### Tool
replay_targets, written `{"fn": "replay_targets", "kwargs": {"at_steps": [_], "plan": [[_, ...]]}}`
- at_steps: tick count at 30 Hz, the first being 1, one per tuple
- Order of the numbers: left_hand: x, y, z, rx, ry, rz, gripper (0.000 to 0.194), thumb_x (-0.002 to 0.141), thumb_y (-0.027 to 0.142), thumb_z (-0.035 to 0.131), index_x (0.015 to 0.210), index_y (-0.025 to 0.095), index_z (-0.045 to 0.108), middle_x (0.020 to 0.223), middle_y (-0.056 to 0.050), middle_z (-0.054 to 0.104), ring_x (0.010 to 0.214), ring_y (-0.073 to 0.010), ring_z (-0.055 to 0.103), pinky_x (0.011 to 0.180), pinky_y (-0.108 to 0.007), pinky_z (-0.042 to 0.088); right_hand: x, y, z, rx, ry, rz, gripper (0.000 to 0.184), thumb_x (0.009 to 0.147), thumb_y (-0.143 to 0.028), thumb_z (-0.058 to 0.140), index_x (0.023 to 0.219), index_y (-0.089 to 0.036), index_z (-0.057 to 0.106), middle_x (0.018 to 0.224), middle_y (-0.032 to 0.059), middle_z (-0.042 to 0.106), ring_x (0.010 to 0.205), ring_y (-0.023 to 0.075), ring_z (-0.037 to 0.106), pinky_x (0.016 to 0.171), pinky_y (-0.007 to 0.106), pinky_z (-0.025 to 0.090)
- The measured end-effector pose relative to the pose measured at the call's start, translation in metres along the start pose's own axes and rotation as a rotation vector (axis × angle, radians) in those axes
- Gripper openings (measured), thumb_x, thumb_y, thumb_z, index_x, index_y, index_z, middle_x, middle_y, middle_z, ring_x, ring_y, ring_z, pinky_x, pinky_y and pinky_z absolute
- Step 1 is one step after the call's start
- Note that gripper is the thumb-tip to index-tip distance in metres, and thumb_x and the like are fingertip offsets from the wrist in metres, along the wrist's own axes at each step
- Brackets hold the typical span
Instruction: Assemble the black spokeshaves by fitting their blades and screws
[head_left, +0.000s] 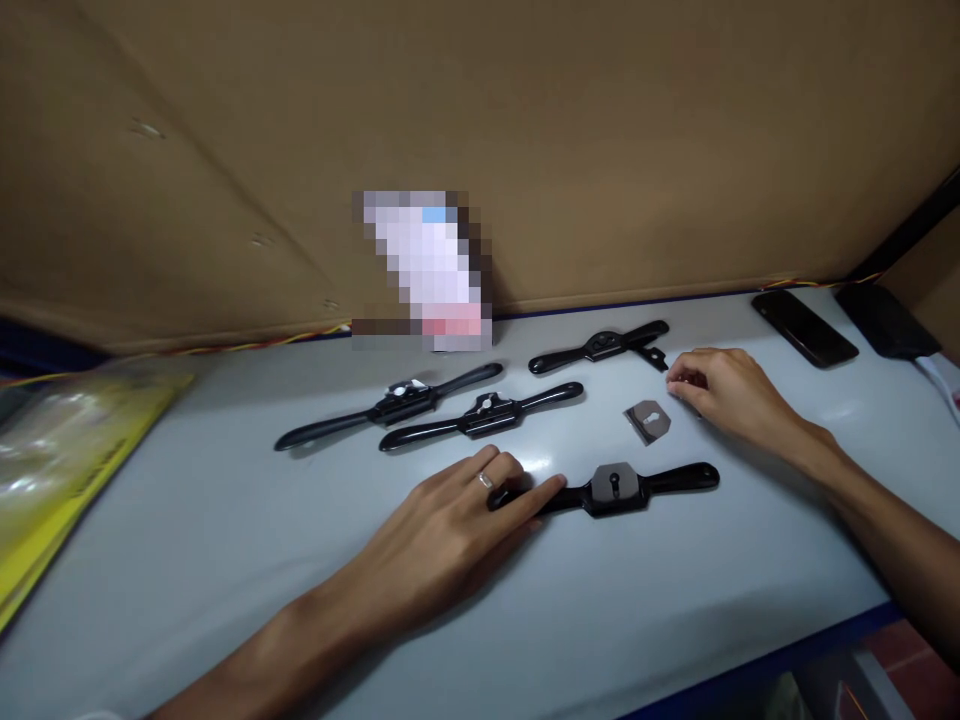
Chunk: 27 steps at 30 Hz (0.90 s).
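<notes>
My left hand [457,515], with a ring on one finger, is closed round the left handle of a black spokeshave [679,480] lying on the table. A grey blade [604,484] with a slot rests on that spokeshave's body, a small screw showing through the slot. Above the table at the right, my right hand [724,390] has its fingers curled into a pinch; whatever they hold, if anything, is hidden. Just left of its fingertips is a small black cap piece [655,357]. A loose slotted blade [643,421] lies below that piece, beside the right hand.
Two more spokeshaves [405,402] [491,414] lie left of centre, and another black spokeshave body [606,346] lies farther back. A phone [806,328] and a black object [889,322] with a white cable are at back right. Yellow-edged plastic packaging [82,450] lies left. A cardboard wall [600,150] stands behind.
</notes>
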<state>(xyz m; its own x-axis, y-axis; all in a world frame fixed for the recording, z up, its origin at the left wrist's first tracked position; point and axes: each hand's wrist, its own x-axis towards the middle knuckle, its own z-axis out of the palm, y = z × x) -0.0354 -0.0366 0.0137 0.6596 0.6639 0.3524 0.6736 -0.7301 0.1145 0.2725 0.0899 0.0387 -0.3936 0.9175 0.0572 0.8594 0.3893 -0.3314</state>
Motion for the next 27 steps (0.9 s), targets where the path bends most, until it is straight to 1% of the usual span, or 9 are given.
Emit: {"fn": "replay_targets", "kwargs": {"at_steps": [2,5,8,10,13,17,18,21,27], "plan": [[-0.001,-0.001,0.0,0.001,0.003,-0.003,0.03,0.107,0.019,0.043,0.131,0.018,0.06,0.097,-0.007,0.063,0.081,-0.0172,0.058,0.063,-0.027,0.053,0.004,0.001,0.003,-0.04,0.044,0.039,0.01,0.091,-0.025,0.064,0.09,-0.021,0.073,0.089,0.0034,0.074,0.081,0.0208,0.064,0.067,0.033,0.039],[-0.001,-0.001,0.001,0.001,0.007,-0.006,0.03,0.107,0.02,0.042,0.131,0.019,0.06,0.097,-0.007,0.063,0.082,-0.0172,0.058,0.064,-0.026,0.054,0.011,0.0,0.01,-0.142,0.187,0.099,0.019,0.096,-0.033,0.062,0.102,-0.019,0.072,0.102,0.0092,0.074,0.092,0.0259,0.065,0.069,0.035,0.039],[0.0,-0.001,0.002,-0.013,0.009,-0.015,0.03,0.107,0.02,0.043,0.132,0.019,0.06,0.097,-0.007,0.063,0.082,-0.0169,0.059,0.064,-0.026,0.054,0.02,0.0,0.018,-0.168,0.215,0.108,0.025,0.097,-0.037,0.06,0.108,-0.017,0.071,0.109,0.0128,0.073,0.097,0.0285,0.065,0.07,0.036,0.04],[0.001,0.0,0.002,-0.019,0.015,-0.013,0.03,0.107,0.02,0.043,0.131,0.019,0.061,0.097,-0.006,0.063,0.081,-0.0167,0.059,0.064,-0.026,0.053,0.025,0.001,0.022,-0.127,0.194,0.108,0.02,0.095,-0.034,0.063,0.103,-0.018,0.072,0.109,0.0116,0.072,0.095,0.027,0.065,0.071,0.036,0.041],[0.001,0.001,0.001,-0.013,0.015,-0.009,0.03,0.107,0.02,0.044,0.13,0.019,0.061,0.096,-0.006,0.063,0.081,-0.0168,0.058,0.064,-0.026,0.053,0.028,-0.001,0.022,0.03,0.157,0.117,0.005,0.088,-0.025,0.069,0.086,-0.02,0.07,0.097,0.0067,0.072,0.084,0.0217,0.063,0.072,0.035,0.042],[0.001,0.0,0.001,-0.001,0.017,-0.007,0.031,0.106,0.019,0.044,0.131,0.018,0.061,0.096,-0.007,0.062,0.081,-0.0168,0.058,0.064,-0.025,0.052,0.014,-0.013,0.01,0.255,0.188,0.022,0.008,0.083,-0.018,0.07,0.076,-0.02,0.068,0.082,0.0023,0.071,0.073,0.0172,0.059,0.07,0.033,0.041],[0.0,0.0,0.001,0.001,0.015,-0.005,0.031,0.106,0.018,0.044,0.132,0.018,0.061,0.096,-0.007,0.062,0.081,-0.0169,0.058,0.064,-0.025,0.052,0.007,-0.018,0.006,0.321,0.168,-0.012,0.008,0.083,-0.019,0.069,0.076,-0.02,0.068,0.079,0.0017,0.07,0.071,0.0164,0.058,0.068,0.033,0.041],[-0.001,-0.001,0.002,0.004,0.008,0.002,0.032,0.105,0.018,0.045,0.134,0.018,0.06,0.096,-0.007,0.063,0.082,-0.0169,0.058,0.066,-0.026,0.052,-0.013,-0.036,0.0,0.488,-0.041,-0.149,0.012,0.088,-0.024,0.067,0.077,-0.02,0.07,0.076,0.001,0.07,0.068,0.0148,0.059,0.066,0.031,0.042],[0.0,0.0,0.002,0.007,0.022,-0.008,0.031,0.105,0.018,0.045,0.132,0.018,0.061,0.095,-0.006,0.062,0.081,-0.0168,0.057,0.064,-0.025,0.051,-0.033,-0.059,0.007,0.374,-0.182,-0.324,0.015,0.089,-0.014,0.067,0.075,-0.02,0.068,0.075,-0.0009,0.067,0.072,0.0135,0.058,0.071,0.03,0.041]]}}
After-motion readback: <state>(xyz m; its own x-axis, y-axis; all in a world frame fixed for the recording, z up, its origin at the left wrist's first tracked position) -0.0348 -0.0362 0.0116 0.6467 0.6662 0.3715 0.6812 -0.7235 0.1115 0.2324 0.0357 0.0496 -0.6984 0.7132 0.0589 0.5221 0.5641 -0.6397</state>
